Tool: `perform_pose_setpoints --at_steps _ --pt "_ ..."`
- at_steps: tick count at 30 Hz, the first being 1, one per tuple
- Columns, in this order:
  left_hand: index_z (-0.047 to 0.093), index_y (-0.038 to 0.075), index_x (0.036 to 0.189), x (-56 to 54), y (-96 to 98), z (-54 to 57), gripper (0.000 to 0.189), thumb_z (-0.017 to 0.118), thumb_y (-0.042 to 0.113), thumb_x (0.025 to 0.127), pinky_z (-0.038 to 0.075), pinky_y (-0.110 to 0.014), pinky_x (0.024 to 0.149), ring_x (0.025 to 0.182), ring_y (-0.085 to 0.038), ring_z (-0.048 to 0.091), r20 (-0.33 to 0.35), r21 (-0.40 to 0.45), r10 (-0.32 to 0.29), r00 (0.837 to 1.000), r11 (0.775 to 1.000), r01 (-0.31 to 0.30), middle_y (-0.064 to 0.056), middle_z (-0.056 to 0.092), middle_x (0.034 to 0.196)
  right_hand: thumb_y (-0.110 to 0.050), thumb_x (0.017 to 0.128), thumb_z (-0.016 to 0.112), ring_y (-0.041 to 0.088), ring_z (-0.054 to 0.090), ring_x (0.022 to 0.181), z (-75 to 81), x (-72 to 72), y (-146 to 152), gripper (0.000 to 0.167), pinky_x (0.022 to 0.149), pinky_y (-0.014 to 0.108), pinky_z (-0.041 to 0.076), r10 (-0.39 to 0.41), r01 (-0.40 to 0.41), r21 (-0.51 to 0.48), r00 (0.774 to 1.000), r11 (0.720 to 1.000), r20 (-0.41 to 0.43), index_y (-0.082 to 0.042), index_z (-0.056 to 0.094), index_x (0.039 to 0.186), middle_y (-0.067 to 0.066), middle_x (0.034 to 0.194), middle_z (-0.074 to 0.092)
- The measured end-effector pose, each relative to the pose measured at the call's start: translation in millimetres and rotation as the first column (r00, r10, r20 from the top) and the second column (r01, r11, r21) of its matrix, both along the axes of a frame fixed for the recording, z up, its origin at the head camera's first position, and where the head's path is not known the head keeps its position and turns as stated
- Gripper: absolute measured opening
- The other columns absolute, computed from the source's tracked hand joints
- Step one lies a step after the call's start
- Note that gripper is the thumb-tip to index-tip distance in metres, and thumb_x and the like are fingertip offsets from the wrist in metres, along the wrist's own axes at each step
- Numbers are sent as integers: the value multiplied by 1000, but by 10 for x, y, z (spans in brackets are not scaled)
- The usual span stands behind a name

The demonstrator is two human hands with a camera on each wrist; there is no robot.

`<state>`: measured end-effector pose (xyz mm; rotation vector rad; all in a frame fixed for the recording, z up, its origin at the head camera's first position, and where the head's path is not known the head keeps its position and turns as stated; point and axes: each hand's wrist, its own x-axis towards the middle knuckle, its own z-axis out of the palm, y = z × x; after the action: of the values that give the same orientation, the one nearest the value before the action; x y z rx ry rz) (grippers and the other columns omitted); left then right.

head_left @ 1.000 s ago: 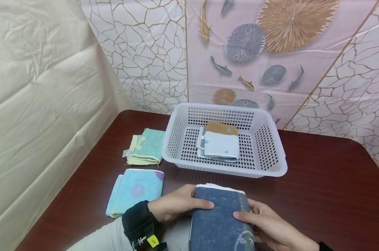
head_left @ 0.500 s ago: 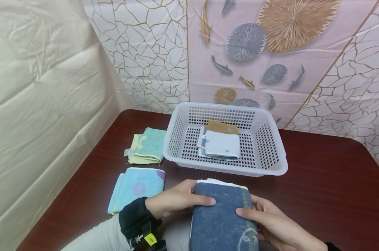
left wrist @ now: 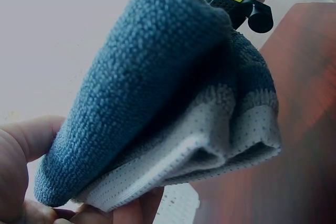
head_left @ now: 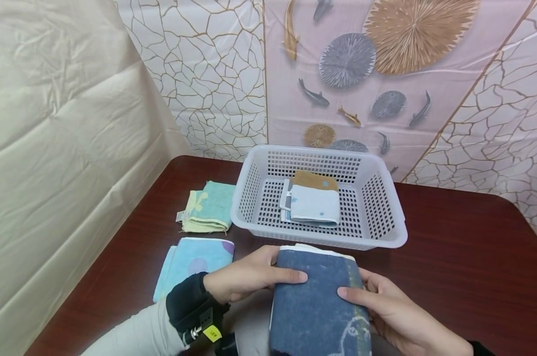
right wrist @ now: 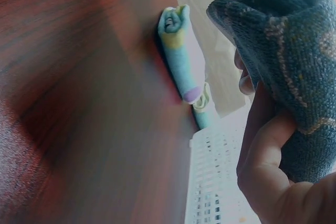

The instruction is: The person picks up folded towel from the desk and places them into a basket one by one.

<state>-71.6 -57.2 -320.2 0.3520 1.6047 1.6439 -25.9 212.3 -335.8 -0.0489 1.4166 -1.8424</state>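
A folded dark blue towel [head_left: 314, 301] with a white edge is held between both hands, at the front of the table. My left hand [head_left: 250, 277] grips its left side, thumb on top. The right hand [head_left: 392, 306] pinches the right side, its thumb also on the upper face. Several folded layers of the towel [left wrist: 142, 82] show in the left wrist view. In the right wrist view the fingers [right wrist: 265, 156] lie against its underside. Beyond the towel stands a white plastic basket [head_left: 384, 242], with a folded white and brown towel [head_left: 314, 200] inside.
Left of the basket lies a folded green and yellow towel [head_left: 212, 205]. Nearer, beside my left wrist, is a folded light blue towel [head_left: 192, 259]. The dark red table [head_left: 464, 257] extends to the right. A patterned cloth [head_left: 215, 74] hangs behind it.
Both hands have moved slightly forward with the dark blue towel, toward the basket, and the right hand a little to the right. Their hold looks the same.
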Motion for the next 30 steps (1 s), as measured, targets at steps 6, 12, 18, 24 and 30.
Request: perform_pose_setpoints --at_steps 6,12,18,24,30 --pt "49 7 141 -40 -3 56 47 62 13 96 57 -38 92 97 -15 68 -28 11 -5 1000 1000 6 -14 66 126 -18 106 44 24 67 114 68 -24 13 67 93 45 56 4 -4 -28 1000 1000 6 1 1 154 5 130 63" --pt "46 8 145 -92 -9 86 50 61 12 97 57 -42 92 98 -16 70 -21 44 -5 1000 999 6 -15 63 132 -18 106 45 25 67 113 106 -56 12 60 93 46 56 -10 10 -38 1000 999 -11 0 10 152 8 128 65" --pt "43 14 147 -119 -12 129 54 61 14 97 56 -40 93 104 -16 67 -30 53 21 999 998 -19 -13 61 135 -17 105 48 24 68 112 169 -101 -22 56 92 46 56 -41 40 -24 999 999 -35 -2 17 149 9 125 67" --pt "46 11 146 -133 -8 205 53 62 16 96 54 -36 97 107 -13 65 -38 56 49 998 997 -47 -12 62 135 -15 106 44 23 68 111 246 -143 -27 42 92 45 56 -36 32 -90 998 995 -44 -6 29 145 9 123 68" --pt "45 10 146 -176 2 252 52 60 15 97 52 -34 99 109 -11 63 -48 67 67 997 996 -63 -13 60 138 -14 107 40 22 70 109 306 -184 -19 37 89 44 57 -24 16 -155 998 988 -51 -11 32 143 9 121 69"
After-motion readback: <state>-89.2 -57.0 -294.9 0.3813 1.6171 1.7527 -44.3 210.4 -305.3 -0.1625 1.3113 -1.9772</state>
